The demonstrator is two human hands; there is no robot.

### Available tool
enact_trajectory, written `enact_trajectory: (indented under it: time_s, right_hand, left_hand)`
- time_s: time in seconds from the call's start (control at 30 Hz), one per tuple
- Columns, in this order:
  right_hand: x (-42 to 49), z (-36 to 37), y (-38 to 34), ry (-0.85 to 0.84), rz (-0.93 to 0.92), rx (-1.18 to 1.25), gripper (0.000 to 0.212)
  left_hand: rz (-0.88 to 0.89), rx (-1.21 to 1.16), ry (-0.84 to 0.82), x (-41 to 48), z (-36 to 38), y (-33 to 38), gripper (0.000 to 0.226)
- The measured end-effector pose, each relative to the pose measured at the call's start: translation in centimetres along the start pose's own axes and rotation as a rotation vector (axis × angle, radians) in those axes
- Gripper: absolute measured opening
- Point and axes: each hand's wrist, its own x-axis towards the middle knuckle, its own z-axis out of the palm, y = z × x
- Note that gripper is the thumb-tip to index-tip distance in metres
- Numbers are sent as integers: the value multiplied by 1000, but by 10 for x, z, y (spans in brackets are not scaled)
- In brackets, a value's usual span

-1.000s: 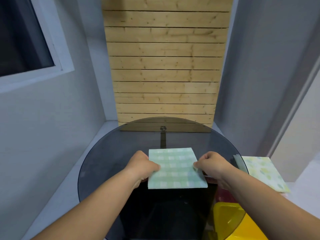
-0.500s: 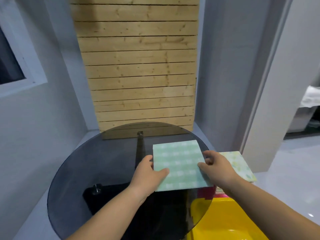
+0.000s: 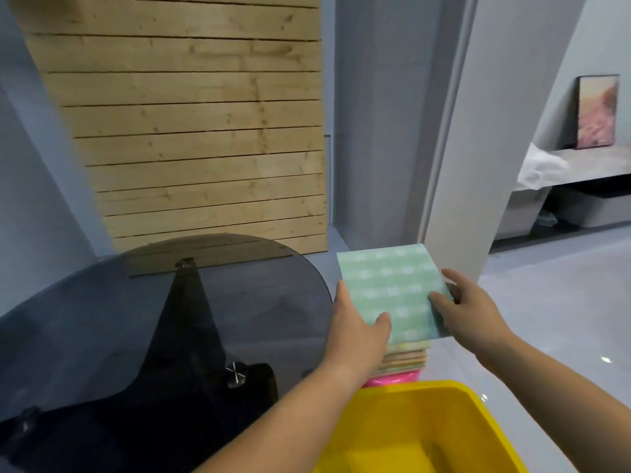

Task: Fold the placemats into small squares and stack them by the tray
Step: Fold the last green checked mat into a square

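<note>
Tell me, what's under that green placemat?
A stack of folded placemats; only its near edges show, with something pink beneath. The green placemat, held by the left hand and right hand, covers the stack's top, so its pattern cannot be seen.

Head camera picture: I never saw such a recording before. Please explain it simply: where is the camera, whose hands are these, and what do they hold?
There is no machine here. A person wears one wide-angle camera on the head, so you look forward and down along their own arms. The left hand and the right hand each grip a side of a folded green checked placemat, thumbs on top. They hold it over a stack of folded mats, which sits just beyond a yellow tray. I cannot tell whether the mat already rests on the stack. The round dark glass table is at the left, not under the hands.
</note>
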Motion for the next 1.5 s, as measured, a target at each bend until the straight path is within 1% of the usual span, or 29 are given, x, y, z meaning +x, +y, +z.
enact_trajectory:
  time_s: [0.07, 0.23, 0.33, 0.47, 0.67, 0.83, 0.9, 0.97, 1.03, 1.1, 1.13, 1.23, 1.33, 1.43, 1.5]
  right_hand:
    - [21, -3, 12, 4, 0, 21, 45]
    - [67, 9, 43, -47, 19, 41, 37]
    - [85, 24, 69, -96, 32, -31, 27]
    - [96, 39, 95, -145, 15, -110, 28]
    - [99, 53, 115, -171, 10, -160, 24]
    - [101, 56, 128, -152, 50, -169, 37]
    - [103, 56, 130, -151, 81, -142, 42]
    - [107, 56, 131, -166, 103, -114, 41]
    - [112, 56, 134, -188, 122, -90, 35]
    - [116, 57, 137, -229, 153, -55, 29]
    - [118, 57, 138, -250, 173, -36, 29]
    - [124, 59, 138, -316, 237, -7, 22]
    - [131, 61, 142, -369, 338, 33, 29]
    - [137, 62, 149, -366, 451, 63, 46]
    - [141, 62, 154, -371, 503, 68, 53]
  left_hand:
    - [-30, -5, 43, 19, 26, -7, 64]
    - [-127, 17, 182, 58, 70, -45, 79]
    - [-205, 65, 254, 67, 83, -69, 77]
    - [-255, 112, 286, 80, 88, -100, 76]
    - [-263, 154, 286, 91, 89, -118, 76]
    - [-262, 186, 281, 92, 89, -123, 64]
    - [-278, 161, 281, 92, 87, -120, 66]
    - [-334, 113, 279, 96, 83, -117, 73]
    - [-420, 67, 278, 102, 78, -116, 77]
    - [-503, 13, 274, 106, 72, -114, 76]
    - [-542, -20, 267, 107, 70, -114, 74]
    - [-633, -102, 217, 107, 68, -118, 72]
    - [-663, -156, 174, 110, 65, -125, 82]
    - [-669, -195, 155, 116, 64, -131, 108]
    - [-657, -193, 138, 120, 64, -137, 114]
